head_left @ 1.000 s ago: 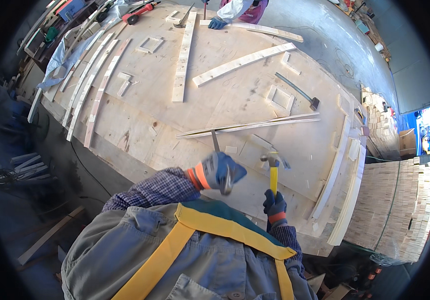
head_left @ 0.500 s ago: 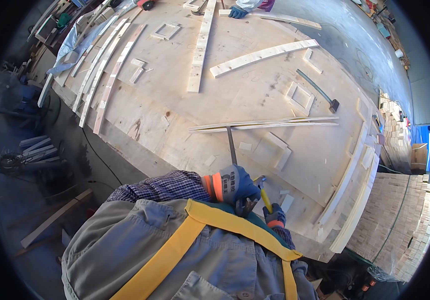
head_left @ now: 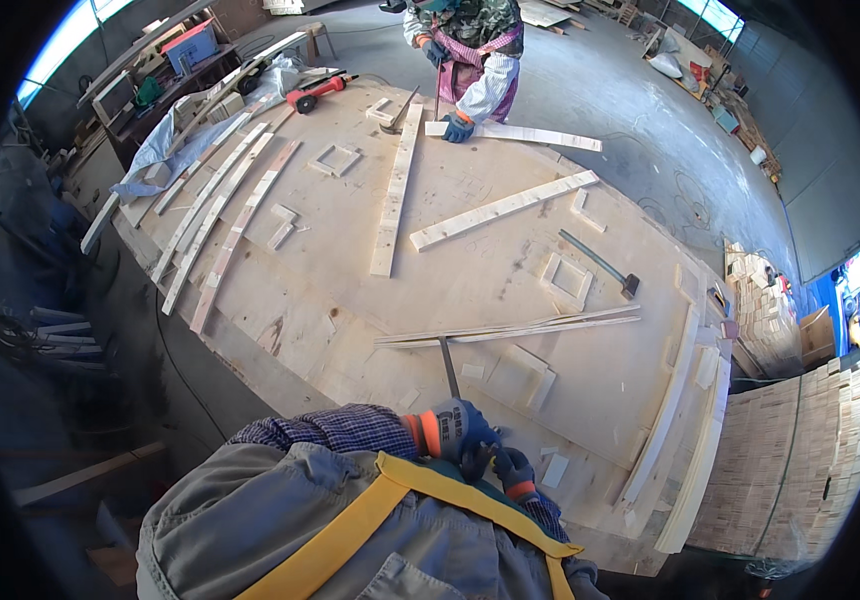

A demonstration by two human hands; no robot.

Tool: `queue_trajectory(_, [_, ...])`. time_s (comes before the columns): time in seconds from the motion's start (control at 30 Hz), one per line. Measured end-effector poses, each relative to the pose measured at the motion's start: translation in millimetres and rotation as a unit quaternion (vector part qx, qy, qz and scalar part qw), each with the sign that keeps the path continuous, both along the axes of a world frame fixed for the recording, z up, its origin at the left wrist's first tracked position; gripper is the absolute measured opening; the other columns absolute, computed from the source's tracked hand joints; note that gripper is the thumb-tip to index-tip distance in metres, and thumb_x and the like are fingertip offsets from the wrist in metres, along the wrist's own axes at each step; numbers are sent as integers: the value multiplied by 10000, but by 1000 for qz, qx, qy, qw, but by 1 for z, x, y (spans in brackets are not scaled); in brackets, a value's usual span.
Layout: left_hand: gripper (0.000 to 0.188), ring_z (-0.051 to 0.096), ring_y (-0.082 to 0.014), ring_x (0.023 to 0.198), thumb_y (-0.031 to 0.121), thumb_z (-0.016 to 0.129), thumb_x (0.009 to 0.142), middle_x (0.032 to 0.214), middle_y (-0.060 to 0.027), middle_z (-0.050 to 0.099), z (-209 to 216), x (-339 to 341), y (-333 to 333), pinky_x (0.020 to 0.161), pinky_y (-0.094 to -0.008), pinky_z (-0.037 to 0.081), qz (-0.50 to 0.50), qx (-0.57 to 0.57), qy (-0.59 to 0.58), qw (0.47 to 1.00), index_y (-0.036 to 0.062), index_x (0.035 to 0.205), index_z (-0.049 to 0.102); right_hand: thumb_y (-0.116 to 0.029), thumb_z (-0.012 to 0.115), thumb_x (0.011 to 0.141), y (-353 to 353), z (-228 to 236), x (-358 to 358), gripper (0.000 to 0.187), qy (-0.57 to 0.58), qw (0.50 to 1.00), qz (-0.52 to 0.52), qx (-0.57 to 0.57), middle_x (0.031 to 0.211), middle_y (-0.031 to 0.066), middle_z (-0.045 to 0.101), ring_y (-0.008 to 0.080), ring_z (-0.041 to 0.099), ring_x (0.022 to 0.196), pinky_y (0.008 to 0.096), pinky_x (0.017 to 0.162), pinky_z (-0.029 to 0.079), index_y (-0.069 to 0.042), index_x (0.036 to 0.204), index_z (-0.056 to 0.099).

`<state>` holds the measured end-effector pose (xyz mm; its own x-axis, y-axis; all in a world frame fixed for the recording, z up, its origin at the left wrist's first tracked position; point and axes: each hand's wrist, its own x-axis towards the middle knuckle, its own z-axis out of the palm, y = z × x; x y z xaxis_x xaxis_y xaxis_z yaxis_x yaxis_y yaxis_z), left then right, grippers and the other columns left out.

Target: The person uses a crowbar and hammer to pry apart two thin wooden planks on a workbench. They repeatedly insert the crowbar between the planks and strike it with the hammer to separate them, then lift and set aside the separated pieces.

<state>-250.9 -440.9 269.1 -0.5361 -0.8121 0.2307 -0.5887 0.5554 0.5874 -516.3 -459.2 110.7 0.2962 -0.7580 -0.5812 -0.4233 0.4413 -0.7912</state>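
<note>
My left hand (head_left: 463, 432), in a blue and grey work glove with an orange cuff, is closed round a dark metal bar (head_left: 450, 368). The bar's far end meets the near edge of thin wooden strips (head_left: 520, 331), which are partly split apart. Beside it, my right hand (head_left: 516, 468), also gloved, is closed close against the left. Only a trace of the yellow-handled hammer shows there; its head is hidden.
The large plywood table (head_left: 340, 290) carries long boards (head_left: 505, 210), small wooden frames (head_left: 567, 281) and a black-headed mallet (head_left: 630, 286). Across it, a co-worker (head_left: 470, 60) holds a board. A red power tool (head_left: 318, 93) lies far left; stacked wood (head_left: 790, 460) stands right.
My view has tilted up, bringing more of the co-worker into sight. My right hand has come closer to my left, and the hammer, plainly seen before, is now mostly hidden.
</note>
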Motion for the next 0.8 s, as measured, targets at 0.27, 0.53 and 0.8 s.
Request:
queue_trajectory(0.27, [186, 627, -348, 703, 252, 609, 718, 775, -105, 667, -3, -14, 10, 636, -423, 503, 5, 71, -37, 997, 197, 881, 679, -236, 558, 925, 9, 79, 59, 305, -108, 963, 130, -209, 1096, 107, 606, 197, 567, 989, 320, 888, 445, -41, 1160, 559])
queue_trajectory(0.53, [196, 628, -337, 696, 285, 600, 721, 769, -105, 666, -4, -23, 23, 645, -422, 501, 55, 20, 6, 998, 180, 867, 677, -287, 489, 956, 27, 81, 58, 272, -51, 899, 223, -373, 1007, 68, 619, 181, 575, 929, 304, 843, 442, -77, 1104, 580])
queue_trajectory(0.8, [148, 625, -312, 734, 260, 591, 759, 826, -90, 641, 6, -21, 34, 638, -396, 499, 67, -80, 29, 994, 163, 866, 621, -335, 539, 933, 37, 61, 52, 318, -195, 956, 170, -138, 762, 59, 617, 122, 547, 644, 276, 586, 443, -40, 1013, 628])
